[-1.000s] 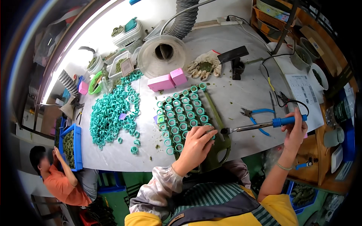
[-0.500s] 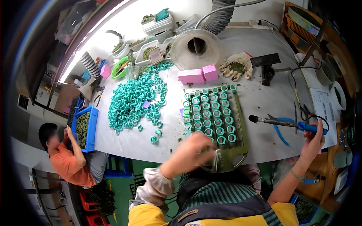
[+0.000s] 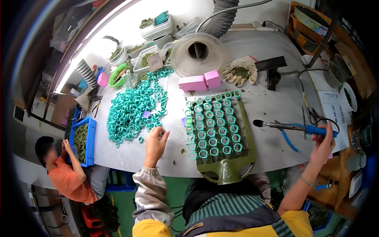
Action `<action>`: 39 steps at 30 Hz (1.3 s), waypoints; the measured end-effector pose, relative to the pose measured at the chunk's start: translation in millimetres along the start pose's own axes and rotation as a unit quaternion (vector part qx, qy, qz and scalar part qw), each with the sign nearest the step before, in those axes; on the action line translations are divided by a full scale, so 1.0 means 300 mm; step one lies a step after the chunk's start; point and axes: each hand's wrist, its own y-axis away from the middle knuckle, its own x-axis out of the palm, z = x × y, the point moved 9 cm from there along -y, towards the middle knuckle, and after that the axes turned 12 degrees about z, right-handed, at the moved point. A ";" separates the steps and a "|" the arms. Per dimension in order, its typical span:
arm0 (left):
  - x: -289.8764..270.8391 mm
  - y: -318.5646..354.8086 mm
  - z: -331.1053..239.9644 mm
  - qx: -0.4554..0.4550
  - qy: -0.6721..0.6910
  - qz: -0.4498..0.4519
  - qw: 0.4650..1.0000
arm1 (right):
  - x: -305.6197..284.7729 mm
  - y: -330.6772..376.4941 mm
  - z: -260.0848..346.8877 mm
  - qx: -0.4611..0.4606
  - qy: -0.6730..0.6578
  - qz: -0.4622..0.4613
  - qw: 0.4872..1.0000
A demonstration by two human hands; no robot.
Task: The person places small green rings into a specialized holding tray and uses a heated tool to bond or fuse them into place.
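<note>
My right hand [image 3: 323,147] grips a corded soldering iron [image 3: 316,130] by its blue handle; its dark, broad tip [image 3: 258,123] points left, just right of the olive-green rack [image 3: 249,136]. Rows of teal rings [image 3: 214,151] stand on that rack in front of me. At the near edge of the loose teal ring pile [image 3: 132,108], my left hand [image 3: 154,145] has its thumb and fingers curled together. Something small and dark shows at the fingertips, too small to name.
Pink blocks [image 3: 193,83] and a clear round hood [image 3: 179,55] stand beyond the rack. A stained glove [image 3: 239,71], a black stand [image 3: 271,71] and blue-handled pliers [image 3: 289,140] lie rightward. Leftward, a person in orange [image 3: 71,177] sits by a blue crate [image 3: 91,138].
My left hand has moved left from the rack's near end to the near edge of the ring pile. The soldering iron stays in my right hand; the whole view has shifted slightly.
</note>
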 end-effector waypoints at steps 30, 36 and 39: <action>0.384 -0.431 -0.706 0.327 0.091 0.094 0.936 | 0.176 -0.004 -0.086 0.020 -0.012 0.026 0.999; 0.019 -0.455 0.027 -0.009 -0.202 -0.119 0.972 | 0.142 0.000 -0.090 0.037 -0.052 0.005 0.998; -0.047 -0.353 0.339 -0.211 -0.235 -0.050 0.947 | 0.139 -0.002 -0.082 0.024 -0.034 0.012 0.999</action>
